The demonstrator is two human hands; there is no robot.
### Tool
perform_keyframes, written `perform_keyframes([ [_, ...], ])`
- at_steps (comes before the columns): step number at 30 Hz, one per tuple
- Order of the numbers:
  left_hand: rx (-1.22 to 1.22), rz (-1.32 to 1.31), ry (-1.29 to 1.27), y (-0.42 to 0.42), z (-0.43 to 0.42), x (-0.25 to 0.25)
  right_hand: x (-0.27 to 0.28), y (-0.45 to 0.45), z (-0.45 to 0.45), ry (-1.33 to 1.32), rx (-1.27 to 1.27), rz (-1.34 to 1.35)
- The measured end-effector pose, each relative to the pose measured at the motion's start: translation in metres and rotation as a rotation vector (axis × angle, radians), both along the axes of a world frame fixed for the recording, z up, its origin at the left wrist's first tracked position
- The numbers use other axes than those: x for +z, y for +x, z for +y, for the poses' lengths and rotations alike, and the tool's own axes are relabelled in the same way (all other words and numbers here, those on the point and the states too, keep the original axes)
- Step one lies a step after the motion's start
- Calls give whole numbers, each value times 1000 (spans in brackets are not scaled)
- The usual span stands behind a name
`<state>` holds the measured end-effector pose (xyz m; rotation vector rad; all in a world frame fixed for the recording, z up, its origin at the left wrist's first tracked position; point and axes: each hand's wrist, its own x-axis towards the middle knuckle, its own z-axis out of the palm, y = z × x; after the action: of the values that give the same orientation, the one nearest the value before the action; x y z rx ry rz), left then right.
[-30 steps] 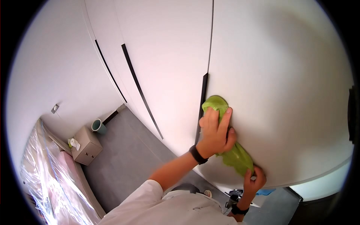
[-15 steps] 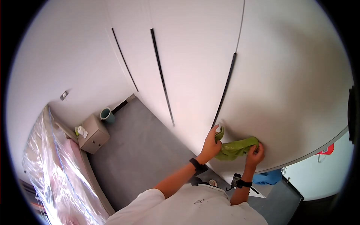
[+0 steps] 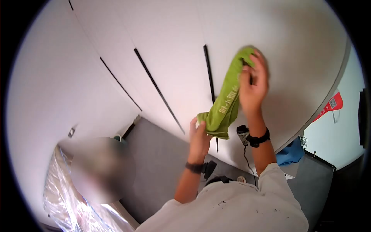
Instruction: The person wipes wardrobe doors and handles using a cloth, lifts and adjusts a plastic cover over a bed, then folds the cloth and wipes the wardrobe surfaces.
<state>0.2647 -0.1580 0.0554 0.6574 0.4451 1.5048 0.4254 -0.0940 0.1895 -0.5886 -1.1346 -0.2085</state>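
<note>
A green cloth (image 3: 225, 102) with pale printed characters stretches slantwise between my two hands, in front of a white cabinet door (image 3: 174, 58). My left hand (image 3: 199, 137) grips its lower end, thumb over the fabric. Higher up and to the right, my right hand (image 3: 255, 85) holds the upper end, its fingers bent into the folds. The cloth lies close against the door; whether all of it touches cannot be made out. Just left of it runs a long black handle strip (image 3: 209, 69).
More black handle strips (image 3: 154, 83) line the doors leftward. A plastic-covered bed (image 3: 73, 197) is at lower left, partly behind a blurred patch. Beyond the cabinet's right edge are a blue cloth or bag (image 3: 291, 151) and a red hanging tag (image 3: 330, 106). Grey floor (image 3: 154, 154) lies below.
Both hands have moved up, the right one much higher, and the green cloth has gone from bunched and level to stretched and slanting. The view has shifted too.
</note>
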Motion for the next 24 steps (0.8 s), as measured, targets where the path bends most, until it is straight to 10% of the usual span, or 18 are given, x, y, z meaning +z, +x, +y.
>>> perform_keyframes([
  [8, -202, 46, 57, 8, -5, -4, 28, -34, 10, -35, -20, -302],
  [24, -238, 328, 149, 99, 7, -5, -59, 101, -126, -145, -238, 255],
])
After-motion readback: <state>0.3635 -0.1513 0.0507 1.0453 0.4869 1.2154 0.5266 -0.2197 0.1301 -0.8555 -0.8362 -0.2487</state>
